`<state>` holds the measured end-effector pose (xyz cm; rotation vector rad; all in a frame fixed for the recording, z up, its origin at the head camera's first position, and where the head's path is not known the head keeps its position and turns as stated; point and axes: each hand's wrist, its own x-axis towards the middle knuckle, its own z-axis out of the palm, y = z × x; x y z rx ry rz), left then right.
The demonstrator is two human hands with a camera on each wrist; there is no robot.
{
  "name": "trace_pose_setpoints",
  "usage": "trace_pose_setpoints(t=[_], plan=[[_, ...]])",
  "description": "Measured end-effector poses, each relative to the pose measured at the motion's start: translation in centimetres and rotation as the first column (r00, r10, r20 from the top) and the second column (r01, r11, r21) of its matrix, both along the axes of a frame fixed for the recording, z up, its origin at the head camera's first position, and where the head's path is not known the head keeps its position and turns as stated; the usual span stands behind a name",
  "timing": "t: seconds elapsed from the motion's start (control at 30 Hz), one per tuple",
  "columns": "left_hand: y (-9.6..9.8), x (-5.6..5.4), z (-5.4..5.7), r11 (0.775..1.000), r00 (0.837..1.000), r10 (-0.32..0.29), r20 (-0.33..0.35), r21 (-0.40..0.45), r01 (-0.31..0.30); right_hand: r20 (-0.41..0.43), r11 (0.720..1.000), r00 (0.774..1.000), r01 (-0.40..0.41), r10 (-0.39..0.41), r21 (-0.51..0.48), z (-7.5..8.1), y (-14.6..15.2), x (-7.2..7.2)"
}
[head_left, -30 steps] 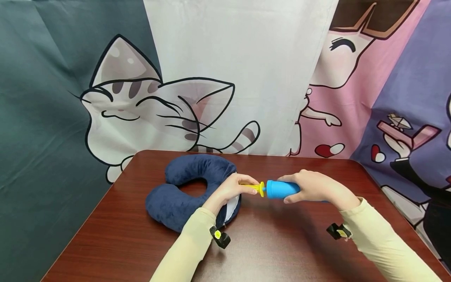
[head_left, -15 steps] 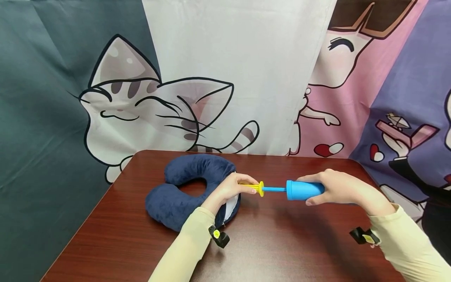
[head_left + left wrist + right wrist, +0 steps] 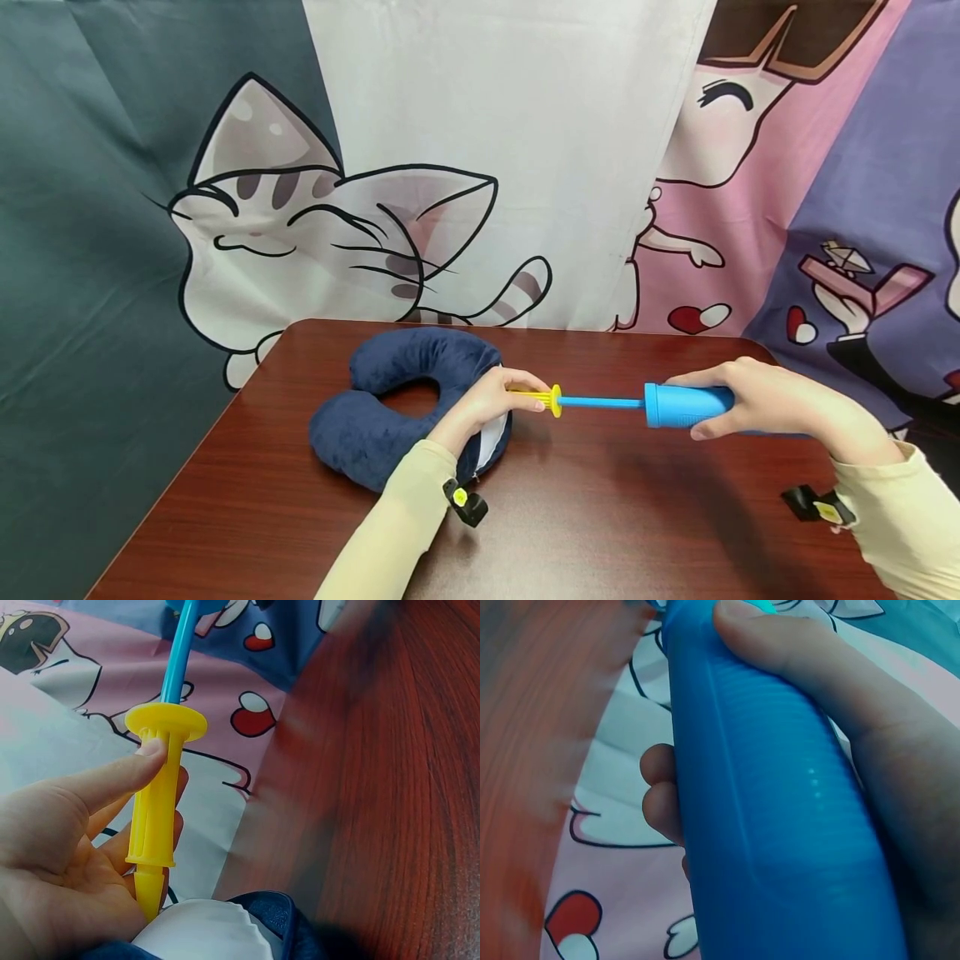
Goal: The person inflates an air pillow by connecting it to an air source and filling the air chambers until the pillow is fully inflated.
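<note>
A hand pump with a blue barrel point(image 3: 686, 407), a thin blue rod point(image 3: 603, 402) and a yellow nozzle point(image 3: 156, 802) lies level between my hands above the table. My left hand point(image 3: 491, 402) grips the nozzle, thumb along one side below its round flange. In the left wrist view the nozzle's tapered tip points down toward a white patch point(image 3: 206, 930). My right hand point(image 3: 783, 408) wraps round the barrel, fingertips showing past its far side in the right wrist view. Left of the pump, a navy U-shaped neck pillow point(image 3: 360, 437) lies partly behind my left hand.
The reddish-brown wooden table point(image 3: 570, 533) spreads under everything, its back edge close to a cartoon-printed curtain point(image 3: 525, 125). A small black wrist camera point(image 3: 467, 504) sits on the left sleeve, another camera point(image 3: 813, 505) on the right.
My right hand has pulled the barrel steadily to the right, so a long stretch of blue rod now shows. My left hand and the neck pillow have stayed in place.
</note>
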<state>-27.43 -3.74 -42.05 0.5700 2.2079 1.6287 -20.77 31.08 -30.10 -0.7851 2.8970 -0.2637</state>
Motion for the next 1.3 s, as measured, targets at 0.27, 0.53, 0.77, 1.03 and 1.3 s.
trace_pose_setpoints(t=[0.27, 0.53, 0.77, 1.03, 1.3], plan=[[0.1, -0.2, 0.0, 1.000, 1.000, 0.007, -0.010, -0.017, -0.007, 0.023, 1.000, 0.999, 0.026, -0.026, 0.001, 0.6, 1.7, 0.4], [0.1, -0.2, 0.0, 1.000, 1.000, -0.004, -0.006, -0.004, 0.004, 0.026, 1.000, 0.999, 0.030, -0.030, 0.010, 0.7, 2.4, 0.6], [0.0, -0.1, -0.1, 1.000, 1.000, 0.006, -0.015, -0.002, -0.006, 0.033, 0.998, 0.998, 0.060, -0.059, -0.008, 0.7, 1.5, 0.5], [-0.1, -0.4, -0.6, 1.000, 1.000, 0.014, -0.006, 0.007, -0.014, 0.029, 1.000, 1.000, 0.011, -0.011, -0.017, 0.4, 0.0, 0.0], [-0.1, -0.3, -0.5, 1.000, 1.000, 0.016, 0.002, 0.024, -0.016, 0.024, 1.000, 1.000, -0.004, 0.004, 0.001, -0.2, -1.9, -0.7]])
